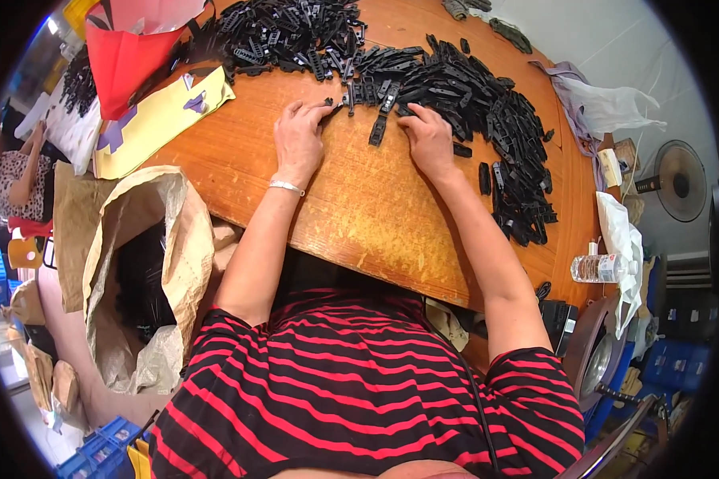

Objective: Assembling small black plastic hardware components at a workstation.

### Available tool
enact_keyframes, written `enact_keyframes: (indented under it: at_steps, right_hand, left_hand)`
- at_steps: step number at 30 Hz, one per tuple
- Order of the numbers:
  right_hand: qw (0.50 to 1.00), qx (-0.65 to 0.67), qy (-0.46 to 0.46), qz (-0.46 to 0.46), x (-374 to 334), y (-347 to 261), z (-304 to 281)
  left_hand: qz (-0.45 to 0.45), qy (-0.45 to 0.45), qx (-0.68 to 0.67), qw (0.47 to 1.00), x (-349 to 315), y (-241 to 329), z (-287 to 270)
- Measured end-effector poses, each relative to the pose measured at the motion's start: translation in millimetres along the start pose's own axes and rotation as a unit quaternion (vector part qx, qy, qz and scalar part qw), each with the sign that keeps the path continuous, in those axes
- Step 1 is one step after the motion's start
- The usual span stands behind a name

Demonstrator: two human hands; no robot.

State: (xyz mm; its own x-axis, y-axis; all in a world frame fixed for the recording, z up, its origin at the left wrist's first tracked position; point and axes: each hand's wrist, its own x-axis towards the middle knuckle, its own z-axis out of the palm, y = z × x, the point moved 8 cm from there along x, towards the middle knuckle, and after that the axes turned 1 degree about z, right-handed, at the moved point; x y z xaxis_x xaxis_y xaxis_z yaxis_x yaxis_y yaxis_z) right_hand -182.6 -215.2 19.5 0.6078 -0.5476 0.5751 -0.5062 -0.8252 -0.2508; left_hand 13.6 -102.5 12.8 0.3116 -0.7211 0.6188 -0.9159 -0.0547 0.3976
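Observation:
My left hand [299, 142], with a bracelet at its wrist, rests on the wooden table, thumb and fingers closed on a small black plastic part [328, 102]. Opposite it my right hand [430, 142] has its fingers curled at the near edge of a pile of long black plastic parts [487, 100]; what its fingertips hold, if anything, is hidden. Between the hands one black part [378, 130] lies lengthwise, pointing toward me. Just beyond it sit several parts with lighter metallic bits [390, 97]. A second heap of slotted black pieces [284, 36] spreads at the far left.
The round wooden table [359, 207] has a worn near edge. Left are a red bag [132, 68], yellow card sheets [164, 124] and an open paper sack [188, 239] with black contents. Right are a plastic bottle [597, 269] and a fan [681, 182]. Another person [20, 180] sits far left.

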Motion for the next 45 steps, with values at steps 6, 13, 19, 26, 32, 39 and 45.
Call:
enact_keyframes:
  at_steps: [6,13,19,26,32,39,45]
  right_hand:
    - [0.996,0.074,0.042,0.017,-9.8,-30.7,-23.4]
    - [0.975,0.220,0.002,0.025,-25.6,-83.2,1.9]
    - [0.979,0.206,-0.008,0.001,-17.5,-110.5,15.6]
    - [0.944,0.291,0.005,0.153,-23.6,-84.4,6.2]
    - [0.885,0.429,-0.050,0.174,-27.0,-107.3,8.1]
    - [0.813,0.502,-0.131,0.266,-30.1,-96.1,7.0]
    - [0.764,0.463,-0.242,0.380,-39.7,-82.6,14.3]
  left_hand:
    - [-0.031,0.026,0.016,0.999,-1.1,3.6,-21.5]
    - [-0.037,0.039,0.043,0.998,-3.0,3.6,-22.2]
    - [-0.042,0.073,0.043,0.996,-7.9,10.3,-42.3]
    - [-0.277,-0.008,-0.343,0.898,-40.6,-7.4,-33.8]
    - [-0.400,-0.041,-0.608,0.685,-61.9,23.3,-9.1]
    - [-0.392,-0.215,-0.569,0.690,-61.0,26.7,-5.3]
    - [-0.279,-0.157,-0.519,0.792,-40.0,9.3,-22.5]
